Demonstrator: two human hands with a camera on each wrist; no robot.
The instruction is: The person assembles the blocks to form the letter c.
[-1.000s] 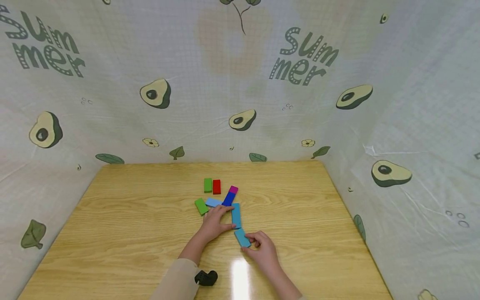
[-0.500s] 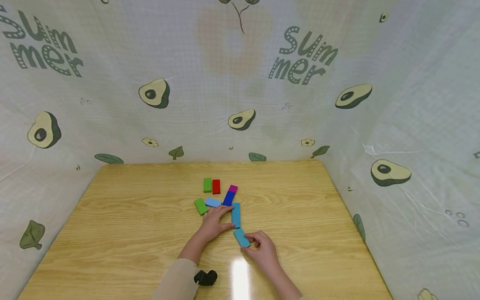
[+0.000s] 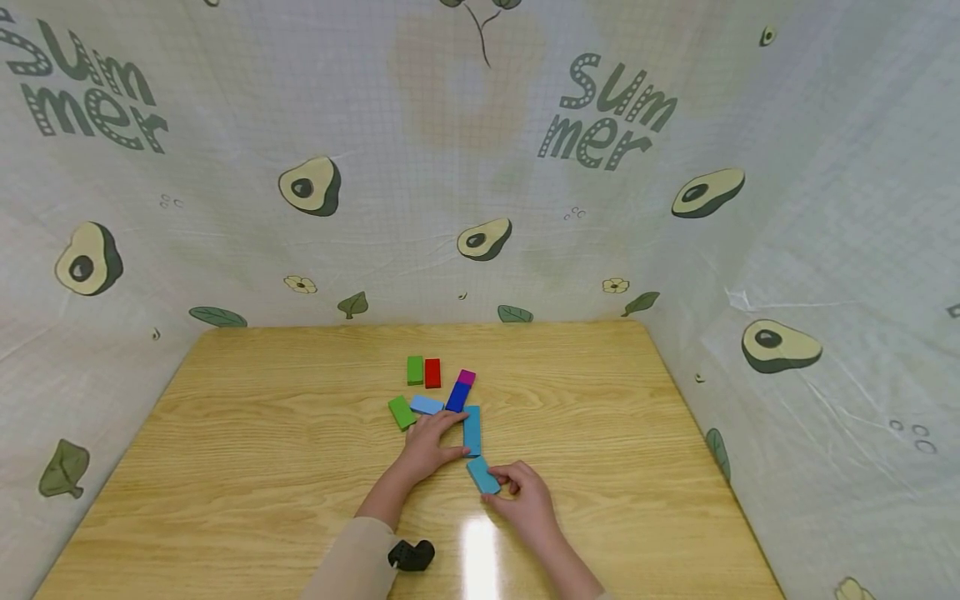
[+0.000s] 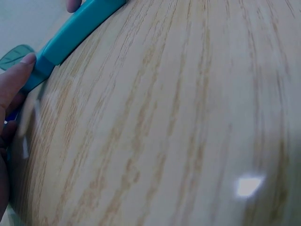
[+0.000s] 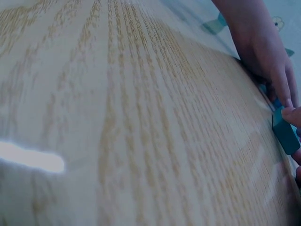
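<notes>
Your right hand (image 3: 528, 498) pinches the short teal rectangular block (image 3: 483, 475) near the front edge of the wooden surface (image 3: 225, 467). The block's long axis angles up-left toward the longer teal block (image 3: 472, 430), just beyond it, which your left hand (image 3: 429, 443) steadies with relaxed fingers.

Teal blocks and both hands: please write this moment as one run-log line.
left hand rests on upright teal block | right hand pinches slanted teal block | table
</notes>
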